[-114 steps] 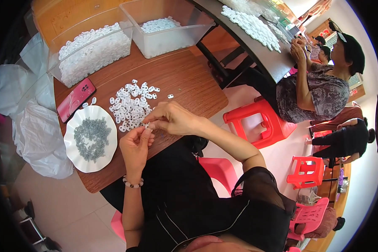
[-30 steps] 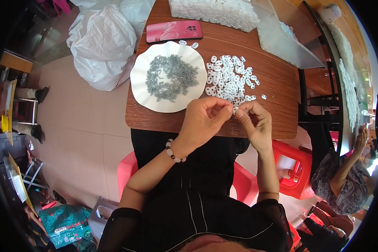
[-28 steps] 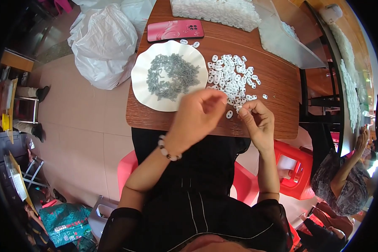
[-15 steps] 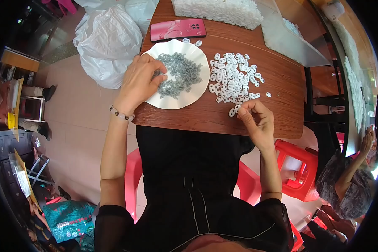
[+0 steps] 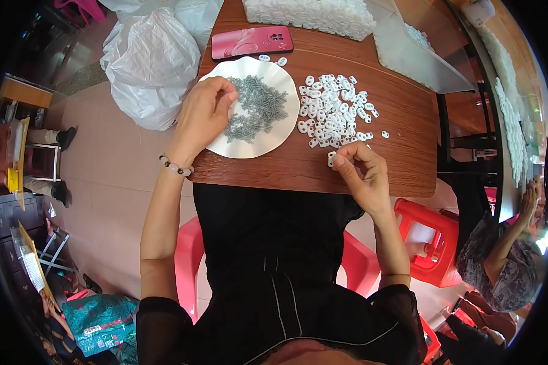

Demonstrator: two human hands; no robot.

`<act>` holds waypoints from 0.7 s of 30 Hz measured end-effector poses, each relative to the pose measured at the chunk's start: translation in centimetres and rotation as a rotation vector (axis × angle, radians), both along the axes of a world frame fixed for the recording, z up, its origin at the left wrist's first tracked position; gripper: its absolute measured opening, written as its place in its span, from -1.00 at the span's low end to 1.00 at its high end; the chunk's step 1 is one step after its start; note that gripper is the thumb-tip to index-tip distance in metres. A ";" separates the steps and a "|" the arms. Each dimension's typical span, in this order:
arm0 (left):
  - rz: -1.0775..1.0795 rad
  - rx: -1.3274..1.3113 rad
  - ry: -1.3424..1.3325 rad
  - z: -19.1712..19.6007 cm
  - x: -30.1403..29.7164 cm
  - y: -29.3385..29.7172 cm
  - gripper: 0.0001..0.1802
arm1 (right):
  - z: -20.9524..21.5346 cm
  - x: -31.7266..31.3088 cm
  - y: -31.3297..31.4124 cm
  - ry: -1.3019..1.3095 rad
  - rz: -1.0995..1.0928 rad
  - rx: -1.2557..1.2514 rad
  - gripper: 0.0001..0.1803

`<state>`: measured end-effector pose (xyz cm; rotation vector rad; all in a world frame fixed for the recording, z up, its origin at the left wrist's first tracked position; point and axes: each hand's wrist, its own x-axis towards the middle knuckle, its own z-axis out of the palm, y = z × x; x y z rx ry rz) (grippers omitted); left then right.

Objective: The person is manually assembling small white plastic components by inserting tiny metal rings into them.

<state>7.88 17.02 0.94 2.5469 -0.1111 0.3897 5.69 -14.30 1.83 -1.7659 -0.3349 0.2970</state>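
Note:
My left hand (image 5: pixel 202 112) is over the left side of a white plate (image 5: pixel 222 148) with a wavy rim. Its thumb and forefinger are pinched together; what they hold, if anything, is too small to make out. Many small grey see-through pins (image 5: pixel 259 109) lie heaped on the plate. To the right, my right hand (image 5: pixel 365 176) is closed in a pinch above the table's near edge. At its fingertips is a small white plastic piece with two holes (image 5: pixel 331 159). A pile of like white pieces (image 5: pixel 329 112) lies on the table just beyond that hand.
A pink phone (image 5: pixel 252 42) lies beyond the plate on the brown wooden table (image 5: pixel 249 173), with two loose white pieces beside it. Packed white pieces (image 5: pixel 310 15) stand at the far edge. A white plastic bag (image 5: pixel 149 67) is at left, a red stool (image 5: pixel 429 243) at right. Other people sit nearby.
My left thumb and forefinger have closed together and lifted slightly off the pins. My right hand has shifted slightly left, still pinching, with the white piece at its fingertips.

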 end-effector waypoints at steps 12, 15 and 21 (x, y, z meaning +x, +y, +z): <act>-0.119 -1.053 0.299 1.7 -1.5 -4.5 -0.79 | 0.7 1.7 2.7 0.011 0.045 0.098 -0.89; -0.226 -1.046 0.322 2.2 -2.6 -7.4 -0.76 | 1.0 1.5 3.4 0.094 -0.017 0.210 -0.88; -0.427 -1.029 0.252 1.4 -3.2 -10.6 -0.75 | 1.1 0.5 2.8 0.196 -0.052 0.358 -0.91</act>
